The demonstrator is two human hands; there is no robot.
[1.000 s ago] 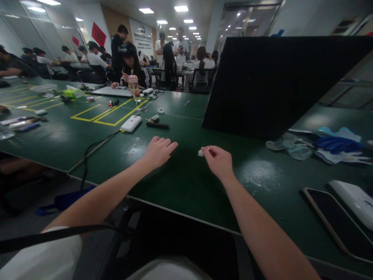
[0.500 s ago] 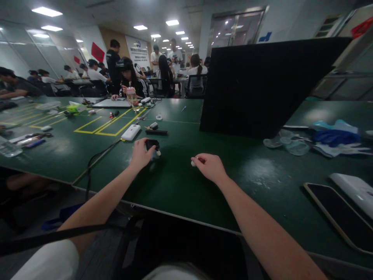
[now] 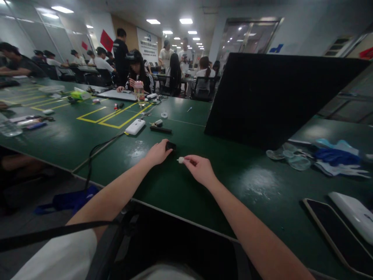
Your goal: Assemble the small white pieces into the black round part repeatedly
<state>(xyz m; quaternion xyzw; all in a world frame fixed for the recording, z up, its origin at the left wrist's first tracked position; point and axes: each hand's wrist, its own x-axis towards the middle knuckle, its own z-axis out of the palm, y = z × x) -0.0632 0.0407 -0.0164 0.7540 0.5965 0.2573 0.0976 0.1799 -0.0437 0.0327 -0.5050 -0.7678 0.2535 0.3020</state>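
Observation:
My left hand [image 3: 158, 153] rests on the green table [image 3: 180, 186] with its fingers closed on a small black object [image 3: 170, 146]. Just to its right, my right hand [image 3: 199, 169] pinches a small white piece [image 3: 181, 160] between thumb and fingers, held low over the table. The two hands are close together, a short gap between the black object and the white piece.
A tall black board [image 3: 271, 97] stands behind my hands to the right. A white box [image 3: 135, 126], a black bar [image 3: 161, 130] and a cable [image 3: 99, 149] lie to the left. Blue gloves and clear lids [image 3: 320, 155] lie right; a phone [image 3: 335, 229] near right. Other people sit at the far tables.
My left hand, flat on the table a second ago, has closed on the black object and carried it right toward my right hand. The right hand kept its pinch on the white piece.

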